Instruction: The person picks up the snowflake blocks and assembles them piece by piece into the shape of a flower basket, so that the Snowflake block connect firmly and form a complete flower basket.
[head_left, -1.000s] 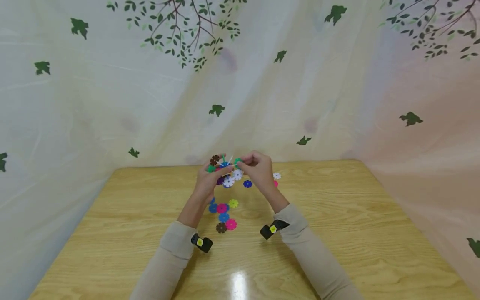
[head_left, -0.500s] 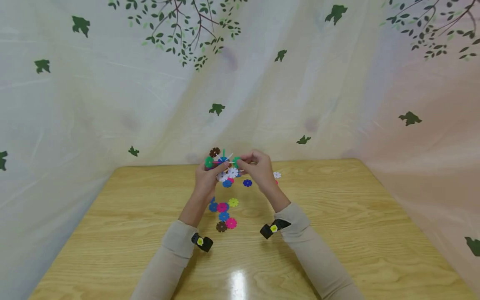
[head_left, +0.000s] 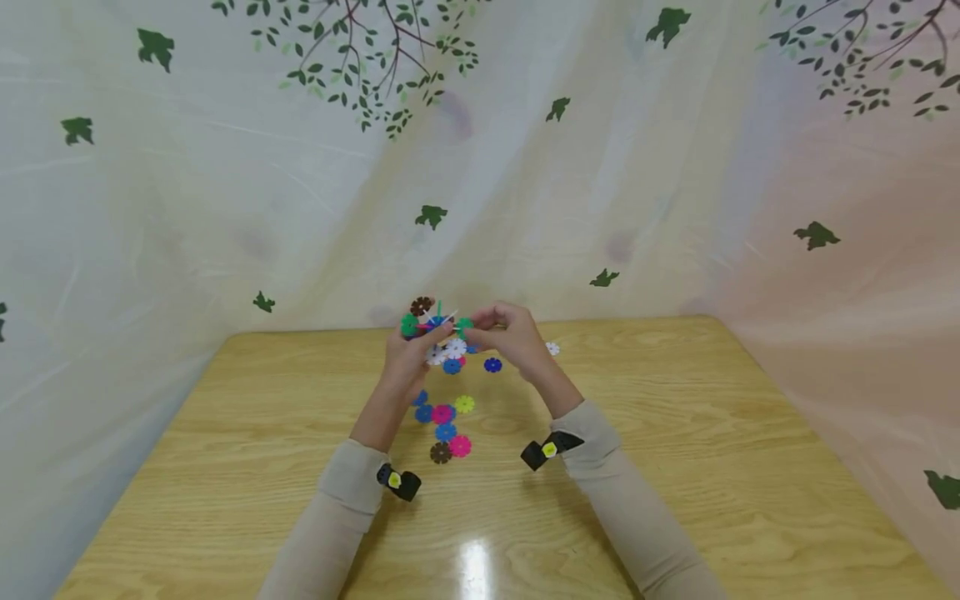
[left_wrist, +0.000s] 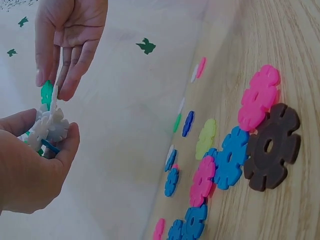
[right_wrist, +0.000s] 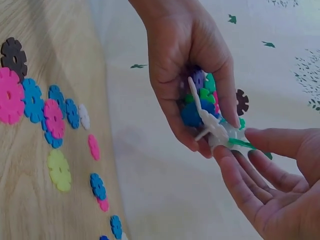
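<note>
My left hand (head_left: 405, 360) grips a cluster of interlocked flower-shaped plastic discs (right_wrist: 200, 107) above the back of the table. White, blue, purple and green discs show in it, and a brown disc (head_left: 421, 306) sticks out at its far side. My right hand (head_left: 516, 337) pinches a green flower disc (left_wrist: 47, 94) between thumb and fingers, right at the white discs (left_wrist: 52, 125) of the cluster. In the right wrist view that green disc appears edge-on against the white ones. The left palm and fingers hide part of the cluster.
On the wooden table (head_left: 645, 467) lie loose discs: a brown disc (left_wrist: 272, 147), a pink disc (left_wrist: 259, 97), a yellow disc (head_left: 465, 404) and several blue ones. A dark blue disc (head_left: 492, 365) and a white disc (head_left: 552, 348) lie farther back. A printed curtain (head_left: 525, 183) hangs behind.
The held cluster has tilted and shifted left with my left hand, so the brown disc stands higher. My right hand has followed slightly left, still pinching the green disc.
</note>
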